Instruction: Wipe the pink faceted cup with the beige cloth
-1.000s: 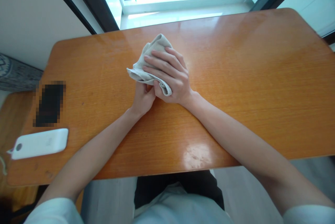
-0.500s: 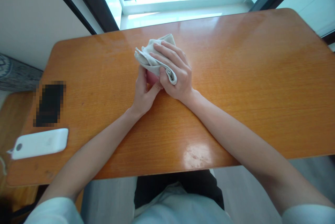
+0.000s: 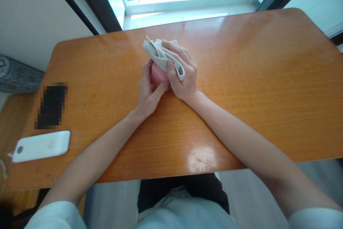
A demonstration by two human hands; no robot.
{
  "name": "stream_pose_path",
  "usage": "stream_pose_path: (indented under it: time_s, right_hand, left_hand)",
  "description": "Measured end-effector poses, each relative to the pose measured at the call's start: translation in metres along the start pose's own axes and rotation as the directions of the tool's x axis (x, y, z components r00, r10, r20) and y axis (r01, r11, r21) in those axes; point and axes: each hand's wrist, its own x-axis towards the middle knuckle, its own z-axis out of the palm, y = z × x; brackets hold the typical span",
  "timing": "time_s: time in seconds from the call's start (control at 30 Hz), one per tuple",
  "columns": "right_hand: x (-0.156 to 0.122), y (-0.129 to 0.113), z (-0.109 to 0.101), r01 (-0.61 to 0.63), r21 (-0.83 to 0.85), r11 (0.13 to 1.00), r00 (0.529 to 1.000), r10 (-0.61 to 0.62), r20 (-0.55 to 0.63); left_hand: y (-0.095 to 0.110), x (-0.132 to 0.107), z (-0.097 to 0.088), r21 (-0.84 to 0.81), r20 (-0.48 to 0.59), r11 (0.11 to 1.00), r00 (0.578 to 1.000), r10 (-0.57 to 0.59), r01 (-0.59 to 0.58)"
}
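My right hand (image 3: pixel 183 75) is closed around a crumpled beige cloth (image 3: pixel 160 55) and presses it against the top of a small pink object (image 3: pixel 157 75). My left hand (image 3: pixel 148 91) grips that pink object from the left, thumb and fingers wrapped round it. Most of the pink object is hidden by both hands and the cloth, so I cannot make out what it is. All of this is above the middle of the orange wooden table (image 3: pixel 241 89), a little towards the far edge.
A white flat device (image 3: pixel 40 146) lies near the table's front left corner. A dark blurred rectangle (image 3: pixel 50 105) sits just behind it. A window and sill run along the far side. A lower wooden surface (image 3: pixel 10 111) adjoins the left end.
Both hands have shifted slightly away from me. The cloth has been gathered up and pulled back over the right hand, uncovering the pink object held in the left hand.
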Motion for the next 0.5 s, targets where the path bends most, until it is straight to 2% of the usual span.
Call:
stream_pose_path:
  time_s: [0.23, 0.5]
  right_hand:
    - [-0.0004, -0.0001, 0.0007, -0.094, -0.010, 0.995, 0.995, 0.095, 0.027]
    - [0.0008, 0.0062, 0.0013, -0.135, 0.077, 0.988, 0.990, 0.137, -0.020]
  left_hand:
    - [-0.0034, -0.0005, -0.0024, 0.026, 0.018, 0.999, 0.999, 0.039, -0.040]
    - [-0.0091, 0.0004, -0.0067, 0.084, 0.065, 0.992, 0.994, 0.086, -0.091]
